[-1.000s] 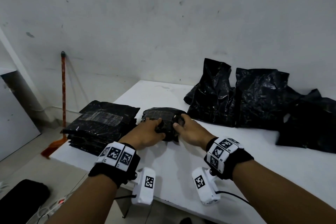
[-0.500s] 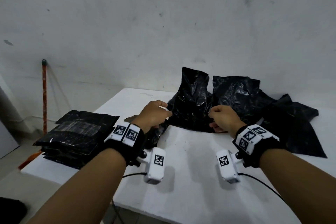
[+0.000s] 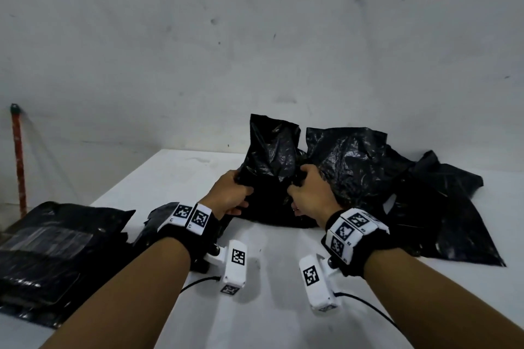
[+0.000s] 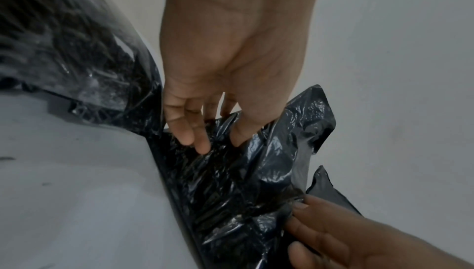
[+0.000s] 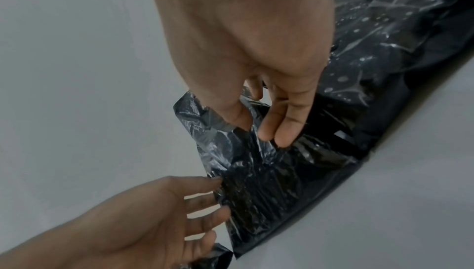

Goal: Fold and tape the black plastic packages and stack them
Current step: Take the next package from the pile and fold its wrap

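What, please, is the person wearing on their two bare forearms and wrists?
Each wrist carries a black fabric band topped with white blocks printed with black square markers: left wristband, right wristband. Below each hangs a white box-shaped camera unit bearing another marker, left camera, right camera, each trailing a thin black cable. No sleeves or gloves.

The white worktop carried a stack of taped black packages at its left edge, loose black bags crowding its far right side.
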A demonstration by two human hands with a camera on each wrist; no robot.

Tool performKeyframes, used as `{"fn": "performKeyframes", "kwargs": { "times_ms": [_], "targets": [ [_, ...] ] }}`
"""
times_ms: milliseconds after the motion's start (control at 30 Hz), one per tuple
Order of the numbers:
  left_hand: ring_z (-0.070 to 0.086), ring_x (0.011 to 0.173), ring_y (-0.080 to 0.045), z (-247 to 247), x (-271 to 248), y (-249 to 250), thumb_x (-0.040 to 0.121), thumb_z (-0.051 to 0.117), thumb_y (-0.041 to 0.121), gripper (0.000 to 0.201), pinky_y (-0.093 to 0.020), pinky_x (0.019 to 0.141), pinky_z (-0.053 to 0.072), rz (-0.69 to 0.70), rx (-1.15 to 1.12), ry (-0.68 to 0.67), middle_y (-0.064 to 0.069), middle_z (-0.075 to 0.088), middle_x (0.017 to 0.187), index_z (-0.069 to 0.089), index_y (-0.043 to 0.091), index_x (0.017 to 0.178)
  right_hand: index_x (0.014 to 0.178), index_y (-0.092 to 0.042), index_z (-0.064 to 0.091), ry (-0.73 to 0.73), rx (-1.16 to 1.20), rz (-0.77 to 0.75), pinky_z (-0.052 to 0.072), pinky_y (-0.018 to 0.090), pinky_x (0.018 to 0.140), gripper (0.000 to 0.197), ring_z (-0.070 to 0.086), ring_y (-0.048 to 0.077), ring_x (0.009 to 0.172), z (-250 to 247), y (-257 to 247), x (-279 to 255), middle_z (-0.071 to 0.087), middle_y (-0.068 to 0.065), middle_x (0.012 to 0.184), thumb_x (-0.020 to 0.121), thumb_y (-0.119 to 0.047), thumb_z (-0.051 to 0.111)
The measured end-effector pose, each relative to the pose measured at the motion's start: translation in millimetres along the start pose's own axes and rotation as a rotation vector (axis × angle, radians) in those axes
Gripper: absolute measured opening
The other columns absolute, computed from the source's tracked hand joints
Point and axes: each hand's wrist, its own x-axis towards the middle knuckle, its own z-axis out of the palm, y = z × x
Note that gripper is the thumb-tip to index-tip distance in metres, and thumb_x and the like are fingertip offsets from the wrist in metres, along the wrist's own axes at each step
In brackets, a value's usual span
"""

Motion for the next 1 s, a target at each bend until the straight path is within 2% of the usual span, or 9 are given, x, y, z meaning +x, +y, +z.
{"fn": "performKeyframes", "kwargs": {
  "times_ms": [167,300,367,433,467,567,633,733,1000],
  "targets": [
    [0.053,0.06,-0.014,-1,-8,2,0.097,0.066,0.011,0.03,-0.019,0.039,0.035,0.035,-0.008,0.009,-0.004,0.059,0.079,0.054,0.013,0.124,0.147,-0.025,0.027,-0.011,0.106,0.015,0.061,0.041,0.067,0.061,0.061,0.021,0.067,-7,-8,-6,0.063,0.009,0.094,0.096,-0.01,0.057],
    [0.052,0.045,-0.004,-5,-29,9,0.096,0.068,0.012,0.02,-0.015,0.034,0.033,0.087,-0.004,0.014,0.002,0.056,0.067,0.062,0.007,0.115,0.145,-0.023,0.03,-0.002,0.134,-0.007,0.057,0.036,0.06,0.059,0.059,0.019,0.064,-15,-15,-19,0.064,0.009,0.093,0.094,-0.01,0.057],
    [0.053,0.039,0.005,-6,-45,14,0.097,0.066,0.009,0.016,-0.02,0.049,0.055,0.128,-0.038,-0.007,0.003,0.058,0.072,0.061,0.009,0.113,0.144,-0.024,0.031,0.001,0.136,-0.017,0.055,0.033,0.058,0.058,0.059,0.018,0.065,-23,-18,-29,0.065,0.008,0.095,0.094,-0.011,0.058],
    [0.053,0.041,0.007,-7,-57,15,0.098,0.065,0.009,0.017,-0.036,0.084,0.048,0.147,-0.092,-0.046,0.003,0.061,0.079,0.061,0.008,0.115,0.142,-0.027,0.033,0.003,0.133,-0.027,0.055,0.033,0.061,0.056,0.061,0.017,0.068,-31,-21,-40,0.065,0.006,0.098,0.094,-0.013,0.058],
    [0.054,0.043,0.008,-8,-65,15,0.098,0.065,0.01,0.019,-0.037,0.088,0.044,0.162,-0.109,-0.061,0.002,0.063,0.083,0.062,0.007,0.117,0.141,-0.027,0.034,0.007,0.13,-0.034,0.055,0.032,0.061,0.055,0.062,0.017,0.069,-36,-22,-47,0.065,0.005,0.098,0.095,-0.013,0.059],
    [0.066,0.068,0.0,-8,-84,13,0.097,0.067,0.014,0.022,-0.023,0.074,0.058,0.185,-0.139,-0.096,-0.004,0.072,0.102,0.063,0.008,0.118,0.139,-0.028,0.037,0.027,0.138,-0.049,0.053,0.029,0.058,0.052,0.063,0.016,0.068,-49,-22,-67,0.064,0.005,0.101,0.094,-0.013,0.061],
    [0.067,0.085,-0.01,-6,-97,8,0.097,0.068,0.018,0.023,-0.019,0.059,0.05,0.183,-0.138,-0.112,-0.004,0.073,0.111,0.064,0.013,0.119,0.138,-0.029,0.038,0.039,0.15,-0.054,0.052,0.028,0.055,0.053,0.063,0.016,0.067,-57,-19,-81,0.064,0.005,0.106,0.094,-0.012,0.062],
    [0.063,0.094,-0.007,0,-116,2,0.098,0.066,0.023,0.023,-0.022,0.062,0.044,0.187,-0.132,-0.145,0.006,0.07,0.115,0.063,0.021,0.12,0.134,-0.027,0.04,0.044,0.191,-0.059,0.05,0.03,0.057,0.051,0.062,0.017,0.066,-69,-13,-103,0.062,0.004,0.104,0.093,-0.008,0.064],
    [0.065,0.067,0.014,39,-144,-4,0.097,0.067,0.011,0.02,-0.006,0.051,0.044,0.221,-0.248,-0.192,0.001,0.072,0.108,0.063,0.015,0.116,0.117,-0.013,0.064,0.013,0.255,-0.07,0.042,0.024,0.056,0.029,0.055,0.012,0.061,-110,17,-137,0.063,0.0,0.078,0.092,0.001,0.063]
  ]
}}
